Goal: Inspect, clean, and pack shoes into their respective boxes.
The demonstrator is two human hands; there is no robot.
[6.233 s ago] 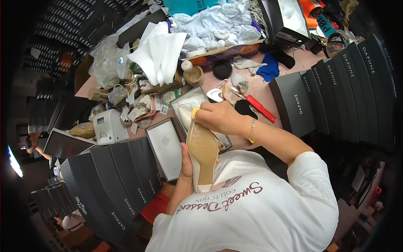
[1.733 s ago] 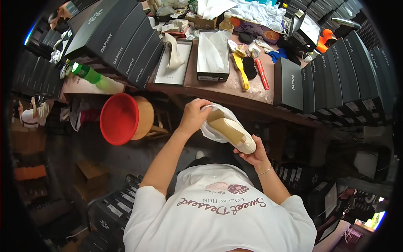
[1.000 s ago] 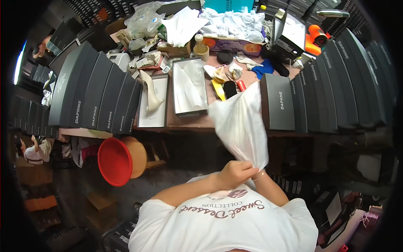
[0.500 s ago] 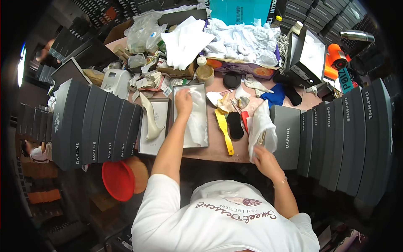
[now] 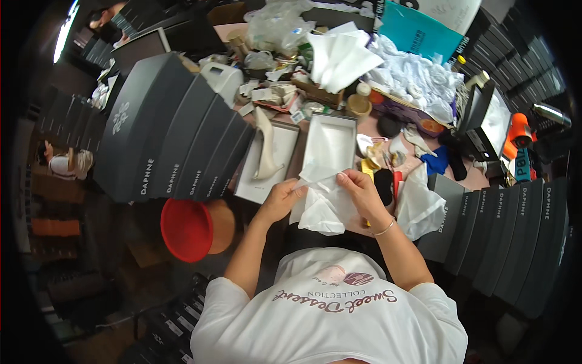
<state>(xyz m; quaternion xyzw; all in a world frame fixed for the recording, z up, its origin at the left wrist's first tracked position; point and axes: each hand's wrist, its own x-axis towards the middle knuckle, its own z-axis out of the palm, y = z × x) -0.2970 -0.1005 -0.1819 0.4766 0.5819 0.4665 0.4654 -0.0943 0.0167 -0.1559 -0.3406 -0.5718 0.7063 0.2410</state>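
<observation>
Both my hands pinch a crumpled sheet of white tissue paper at the near edge of the table. My left hand is closed on its left side, my right hand on its upper right. Just beyond them lies an open grey shoe box with its white inside showing. To its left, a cream high-heeled shoe rests on its side in a shallow grey box part. Right of my right hand lies a white cloth-like wrap; what it holds is hidden.
Stacks of grey shoe boxes flank me on the left and right. Beyond are crumpled white paper, flat white sheets, a jar and an orange tool. A red bin stands below left.
My left hand has drawn the tissue paper out of the grey box toward me. My right hand has left the white wrap and now grips the paper too. The view has turned.
</observation>
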